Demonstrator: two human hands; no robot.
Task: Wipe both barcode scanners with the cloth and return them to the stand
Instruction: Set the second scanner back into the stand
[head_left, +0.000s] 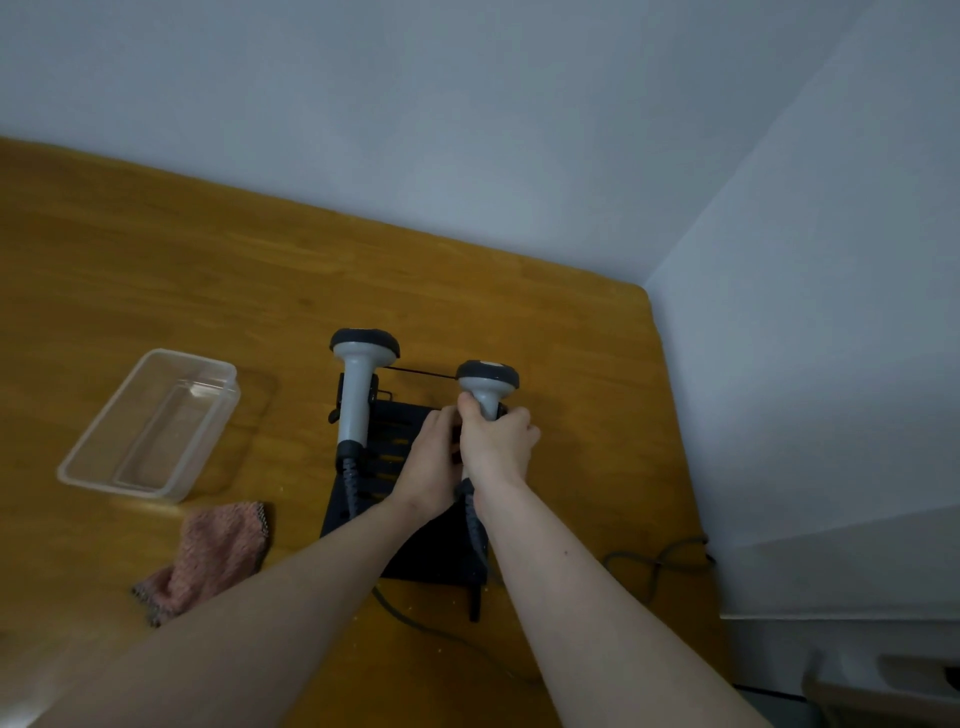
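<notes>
The right barcode scanner (487, 387) is standing head-up at the right side of the black stand (415, 540), with the right hand (496, 441) wrapped around its grey handle, thumb up against the neck just under the dark head. The left hand (431, 462) is right beside it, touching the right hand, fingers curled in toward the base of that same handle (whether it's actually got hold of the scanner or the stand there, I can't tell, the fingertips are hidden). The scanner's coiled cable (475, 525) drops down from under the hands across the stand's base.

The left barcode scanner (358, 384) is parked upright in the stand's left holder, nobody touching it, its own dark cable (349, 480) hanging down the front. A thin black bar (423, 372) runs between the two scanner heads.

The pink cloth (213, 556) is lying crumpled on the wooden table (156, 270), left of the stand and apart from both hands. Just behind the cloth sits a clear plastic container (150, 423). A grey cord (660, 564) snakes off the table's right edge toward the white wall (519, 130).
</notes>
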